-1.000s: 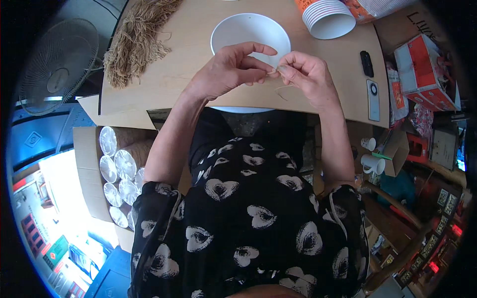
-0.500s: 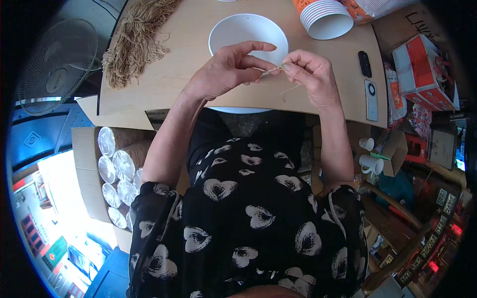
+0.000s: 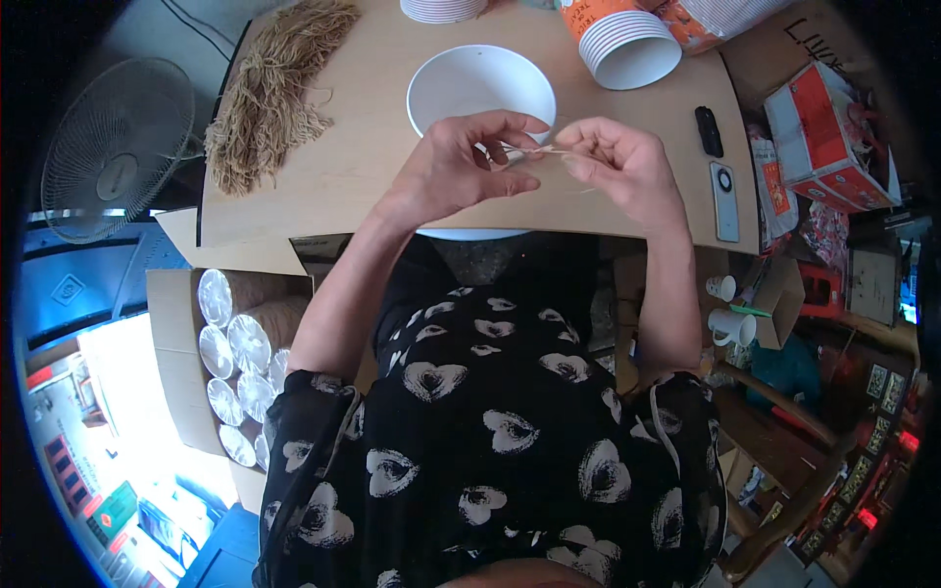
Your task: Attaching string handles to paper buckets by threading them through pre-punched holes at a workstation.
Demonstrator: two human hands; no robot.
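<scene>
A thin tan cord (image 3: 545,150) stretches between my two hands over the near part of the table. My left hand (image 3: 456,169) has the cord running across its fingers, with the thumb held apart below; the fingers are curled round it. On the other side, my right hand (image 3: 629,169) pinches the cord between thumb and fingers, and a loose end hangs beneath. Just beyond the hands stands a white bowl (image 3: 480,78), its lower rim partly hidden by them. A thick bundle of similar tan cords (image 3: 274,103) lies at the table's left side.
Stacked paper cups (image 3: 632,54) lie at the back right of the table (image 3: 363,196). A black object (image 3: 709,131) and a phone (image 3: 724,201) rest by the right edge. A fan (image 3: 118,147) stands left; below it, a carton (image 3: 181,363) holds wrapped cylinders.
My right thumb and fingers have drawn slightly away from the left hand, and the cord between them is pulled straighter. The left thumb has dropped away from the fingers. The view has shifted slightly.
</scene>
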